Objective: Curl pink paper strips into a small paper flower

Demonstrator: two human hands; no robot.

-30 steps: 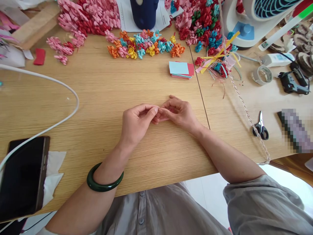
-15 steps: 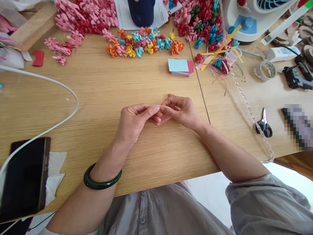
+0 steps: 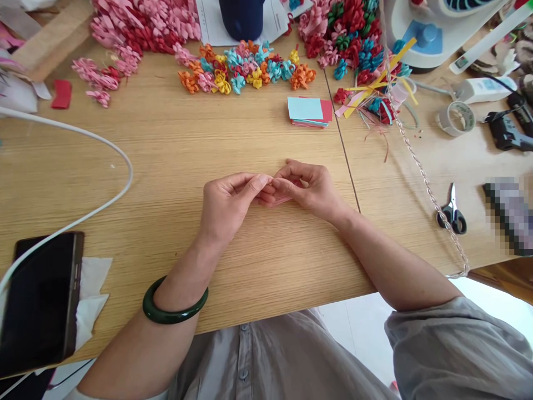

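Hands are met at the middle of the light wooden desk (image 3: 175, 155), fingertips touching. A small pink paper piece (image 3: 282, 199) is pinched between them, mostly hidden by the fingers; its shape cannot be told. The left hand (image 3: 228, 205) is closed on it from the left with thumb and forefinger, the right hand (image 3: 308, 188) curled over it from the right. Both hands are held just above the desk surface. A dark green bangle (image 3: 172, 304) is worn on the left wrist.

Beyond the hands, well apart, a small stack of light blue and red paper squares (image 3: 308, 111) is laid flat. Farther back a row of curled paper flowers in orange, yellow, teal and pink (image 3: 245, 72) is spread, with a pink and red curled paper heap (image 3: 141, 28) at the far left. Loose yellow and pink paper strips (image 3: 375, 91) are scattered right of the squares. Small black-handled scissors (image 3: 452, 210) lie at the right, beside a thin metal chain (image 3: 420, 172). A roll of clear tape (image 3: 456, 118) and a black glue gun (image 3: 508, 133) are seen at far right. A black phone (image 3: 37, 303) rests at the near left corner, a white cable (image 3: 104, 147) curving above it.
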